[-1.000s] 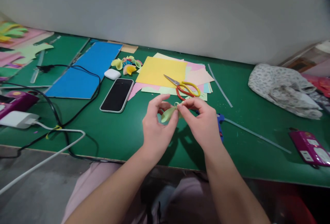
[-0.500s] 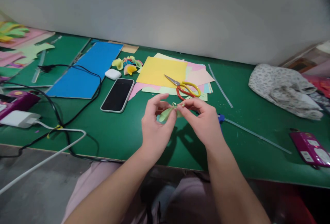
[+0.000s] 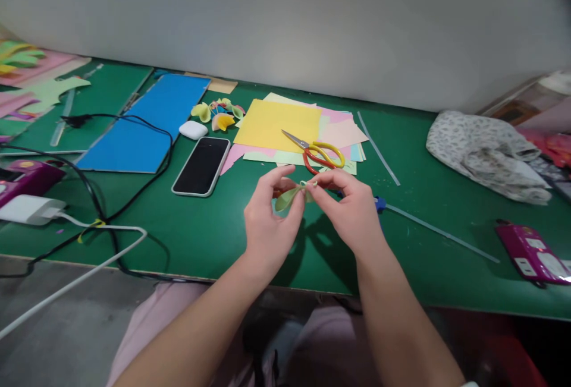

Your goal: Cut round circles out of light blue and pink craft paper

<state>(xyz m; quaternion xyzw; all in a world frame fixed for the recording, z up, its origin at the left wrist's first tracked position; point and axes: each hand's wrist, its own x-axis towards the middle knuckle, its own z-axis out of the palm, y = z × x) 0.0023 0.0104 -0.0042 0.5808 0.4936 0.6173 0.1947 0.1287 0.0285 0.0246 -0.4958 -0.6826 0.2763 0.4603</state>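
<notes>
Between my two hands is a light green paper petal [image 3: 286,198] with a small curled strip at its top. My left hand [image 3: 271,220] pinches the petal's narrow end between thumb and fingertips. The thumb and forefinger of my right hand [image 3: 350,208] close on the curled end of the same paper piece, touching my left fingertips. Just beyond my hands, scissors [image 3: 328,154] with one yellow and one red handle lie on a stack of coloured paper [image 3: 276,122]. Part of a blue-nozzled glue gun [image 3: 380,204] shows behind my right hand; the rest is hidden.
On the green table [image 3: 200,238] are a phone [image 3: 201,167], a white earbud case [image 3: 193,130], paper flowers [image 3: 218,115] and a blue board [image 3: 147,122]. Cables and a purple power strip [image 3: 31,179] lie left. Glue sticks [image 3: 378,148], patterned cloth [image 3: 482,155] and another purple socket [image 3: 533,253] are right.
The view has shifted slightly, so the table things sit a little further left. Both hands keep their pinch on the green paper petal, with barely any movement.
</notes>
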